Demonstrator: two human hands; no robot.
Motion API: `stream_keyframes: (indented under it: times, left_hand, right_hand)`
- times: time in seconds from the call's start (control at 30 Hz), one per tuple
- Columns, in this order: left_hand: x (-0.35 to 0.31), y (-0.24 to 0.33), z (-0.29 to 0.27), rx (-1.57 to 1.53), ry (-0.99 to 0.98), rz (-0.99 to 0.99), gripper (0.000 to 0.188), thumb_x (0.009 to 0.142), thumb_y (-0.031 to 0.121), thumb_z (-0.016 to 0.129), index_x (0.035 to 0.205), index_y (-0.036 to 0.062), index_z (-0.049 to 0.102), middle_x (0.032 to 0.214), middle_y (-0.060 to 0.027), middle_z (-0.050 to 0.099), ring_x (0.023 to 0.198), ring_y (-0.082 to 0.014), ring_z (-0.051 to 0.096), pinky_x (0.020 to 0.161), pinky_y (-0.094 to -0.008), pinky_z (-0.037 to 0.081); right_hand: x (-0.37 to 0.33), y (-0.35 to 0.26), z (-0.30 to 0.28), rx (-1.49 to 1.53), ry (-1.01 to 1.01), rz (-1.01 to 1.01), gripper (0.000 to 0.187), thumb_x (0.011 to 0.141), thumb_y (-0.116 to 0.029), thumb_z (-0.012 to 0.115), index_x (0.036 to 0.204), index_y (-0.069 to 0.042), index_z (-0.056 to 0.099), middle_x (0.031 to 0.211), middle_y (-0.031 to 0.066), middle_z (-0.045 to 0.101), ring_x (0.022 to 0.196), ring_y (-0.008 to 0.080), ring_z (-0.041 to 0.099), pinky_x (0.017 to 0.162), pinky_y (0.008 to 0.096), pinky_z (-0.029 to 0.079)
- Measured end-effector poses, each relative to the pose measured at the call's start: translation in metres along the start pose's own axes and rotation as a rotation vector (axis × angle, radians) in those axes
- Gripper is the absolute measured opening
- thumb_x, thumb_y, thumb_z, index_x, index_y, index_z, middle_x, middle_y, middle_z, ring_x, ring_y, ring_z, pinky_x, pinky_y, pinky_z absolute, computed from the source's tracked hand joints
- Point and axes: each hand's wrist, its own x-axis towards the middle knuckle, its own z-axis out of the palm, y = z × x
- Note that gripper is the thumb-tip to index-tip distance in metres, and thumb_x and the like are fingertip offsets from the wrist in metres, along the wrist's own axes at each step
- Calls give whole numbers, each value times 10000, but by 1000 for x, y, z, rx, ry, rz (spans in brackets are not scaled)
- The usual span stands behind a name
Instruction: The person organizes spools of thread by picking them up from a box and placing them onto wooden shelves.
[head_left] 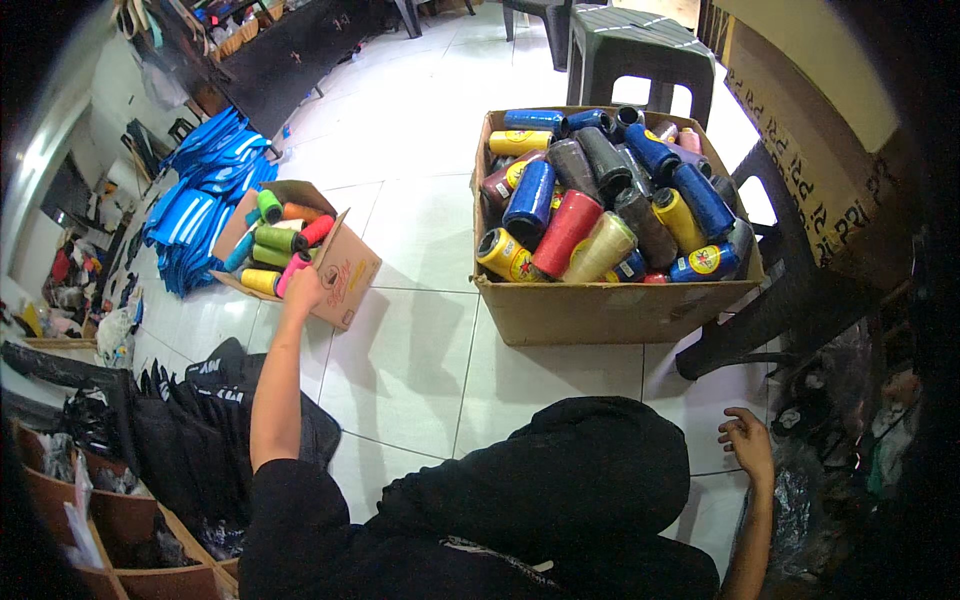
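My left hand (305, 290) reaches to the near edge of a small cardboard box (347, 275), its fingers closed at the end of a pink thread cone (292, 268). Around it in the box lie green thread cones (274, 238), a yellow cone (260, 281), a red one (318, 230) and an orange one (300, 212). My right hand (748, 442) hangs off to the right beside my knee, fingers loosely bent and apart, holding nothing. In front of me stands a larger cardboard box (620, 318) heaped with blue, grey, red and yellow thread cones (568, 232).
A dark plastic stool (640, 50) stands behind the large box. Folded blue bags (205, 195) are piled left of the small box. Black bags (190, 430) lie near my left arm, above a wooden compartment rack (130, 520). White tiles (410, 340) cover the floor.
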Motion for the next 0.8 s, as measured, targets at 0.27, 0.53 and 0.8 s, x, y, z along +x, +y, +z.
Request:
stream_keyframes:
  times: [0.27,0.53,0.8]
  left_hand:
    - [-22,26,-29,-119,-79,91,303,686,86,484,957,9,596,890,-272,588,901,-425,555,809,-484,427]
    - [-71,42,-46,-181,-261,219,363,667,75,476,1014,12,559,910,-302,571,900,-461,533,808,-511,416]
    - [-139,118,-84,-55,-432,319,327,660,81,487,962,-6,575,853,-304,571,856,-461,546,785,-502,433]
  right_hand:
    - [-4,15,-8,54,43,17,260,848,-67,484,1100,-31,534,848,122,634,692,177,631,563,282,502]
    - [-16,53,-10,170,68,78,287,845,-78,487,1125,-28,531,864,134,645,719,182,634,597,297,506]
    - [-21,69,-3,162,101,74,283,831,-86,500,1103,-19,544,866,119,654,708,168,638,605,281,508]
